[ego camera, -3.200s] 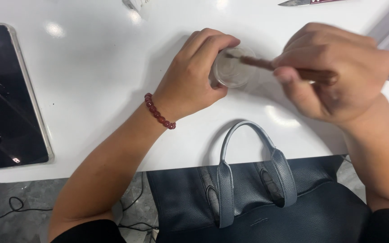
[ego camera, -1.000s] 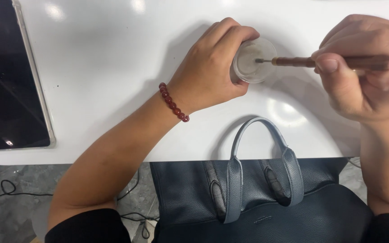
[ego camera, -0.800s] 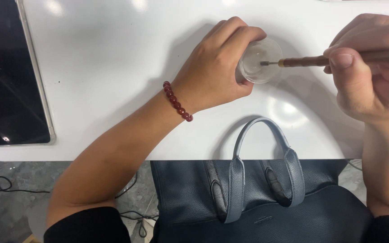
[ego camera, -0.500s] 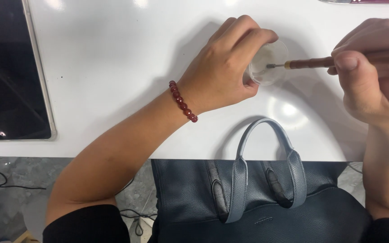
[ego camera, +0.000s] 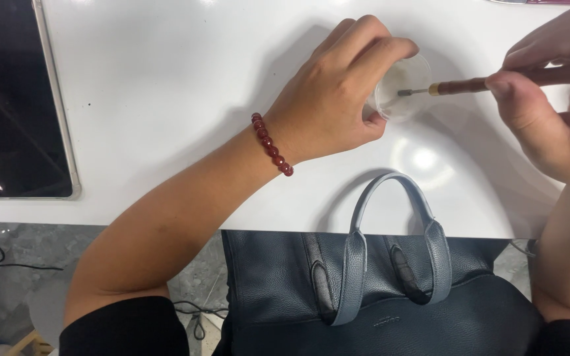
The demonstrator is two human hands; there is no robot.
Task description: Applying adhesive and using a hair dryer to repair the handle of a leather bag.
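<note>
My left hand grips a small clear round cup on the white table, fingers curled over its left side. A red bead bracelet circles that wrist. My right hand holds a thin brown-handled tool with a metal tip, and the tip reaches into the cup from the right. A dark grey leather handbag lies in my lap at the table's near edge, its handle arching up onto the table.
A dark tablet in a pale frame lies at the left of the table. Below the table edge are a grey floor and a black cable. A bright lamp reflection sits on the table under the cup.
The view has shifted, so the hands and cup now sit further right and higher. My right hand has drawn back to the right along the tool, with the tip staying in the cup.
</note>
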